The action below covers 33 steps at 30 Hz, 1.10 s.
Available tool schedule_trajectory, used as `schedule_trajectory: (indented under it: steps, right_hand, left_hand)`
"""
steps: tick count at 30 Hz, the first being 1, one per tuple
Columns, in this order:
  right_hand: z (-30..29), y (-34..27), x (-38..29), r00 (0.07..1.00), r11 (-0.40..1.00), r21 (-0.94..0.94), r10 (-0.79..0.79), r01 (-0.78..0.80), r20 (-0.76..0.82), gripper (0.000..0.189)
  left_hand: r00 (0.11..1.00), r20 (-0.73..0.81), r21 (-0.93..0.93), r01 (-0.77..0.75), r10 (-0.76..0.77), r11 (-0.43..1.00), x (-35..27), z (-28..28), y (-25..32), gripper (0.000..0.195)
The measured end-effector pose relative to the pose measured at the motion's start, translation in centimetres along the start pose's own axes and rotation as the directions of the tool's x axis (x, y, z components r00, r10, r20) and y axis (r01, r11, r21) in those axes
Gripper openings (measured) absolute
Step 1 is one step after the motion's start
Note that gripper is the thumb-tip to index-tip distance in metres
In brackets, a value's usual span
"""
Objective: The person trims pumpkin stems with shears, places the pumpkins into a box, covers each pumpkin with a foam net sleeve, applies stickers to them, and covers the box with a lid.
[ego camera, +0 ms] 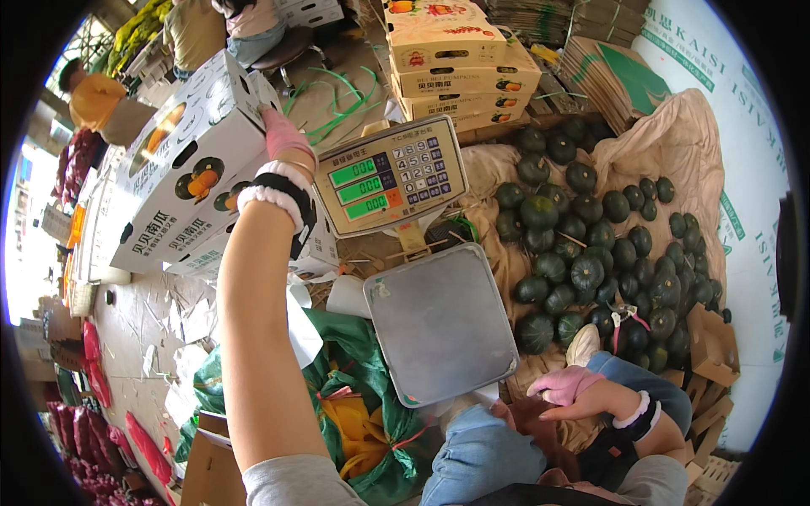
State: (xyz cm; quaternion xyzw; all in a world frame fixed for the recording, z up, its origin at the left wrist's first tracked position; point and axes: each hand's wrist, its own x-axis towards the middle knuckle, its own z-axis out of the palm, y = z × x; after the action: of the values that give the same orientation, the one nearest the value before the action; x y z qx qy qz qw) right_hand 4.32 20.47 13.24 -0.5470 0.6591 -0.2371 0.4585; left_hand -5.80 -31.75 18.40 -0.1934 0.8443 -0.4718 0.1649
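My left hand [283, 129], in a pink glove with bare fingertips, reaches far forward and grips the near edge of a white printed carton [183, 152]. Pictures of dark squash mark this carton, which sits tilted on a stack. Beside my left forearm stands the display head [389, 177] of an electronic scale, its green readouts lit. The grey scale platform [443, 329] in front of me bears nothing. My right hand [566, 387], also gloved in pink, rests by my right knee with its thumb apart and nothing in it. Close by, pink-handled pruning shears [625, 316] lie on dark green pumpkins [588, 272].
Yellow printed cartons [468, 82] are stacked on a pallet beyond the scale. A green mesh bag [354, 405] with yellow material lies left of my legs. Small open cardboard boxes [714, 345] stand at the right. Several people [196, 35] are at the far left; green strapping [345, 95] litters the floor.
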Motion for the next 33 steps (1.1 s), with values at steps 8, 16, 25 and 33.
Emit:
schedule_trajectory:
  steps: [8, 16, 25, 33]
  right_hand:
    - [0.2, 0.4, 0.1, 0.998, 0.998, -0.007, 0.062, -0.062, 0.029, 0.042]
    - [-1.7, -1.9, -0.2, 0.969, 0.969, 0.064, 0.243, -0.24, -0.037, 0.044]
    - [-0.6, -1.7, -3.0, 0.99, 0.99, -0.128, 0.039, -0.057, -0.139, 0.043]
    - [0.7, -3.7, -4.4, 0.994, 0.958, -0.286, -0.053, 0.025, -0.091, 0.044]
  left_hand:
    - [1.0, 0.004, 0.063, -0.007, 0.007, 0.998, 2.1, 2.0, 0.5, 0.037]
    - [0.988, 0.054, 0.057, -0.149, 0.146, 0.987, -2.1, 2.0, -1.4, 0.036]
    - [0.979, 0.005, 0.211, -0.2, 0.203, 0.957, -6.6, 4.3, -0.1, 0.04]
    - [0.877, 0.191, -0.499, -0.3, 0.441, 0.813, -25.4, 2.5, 7.2, 0.055]
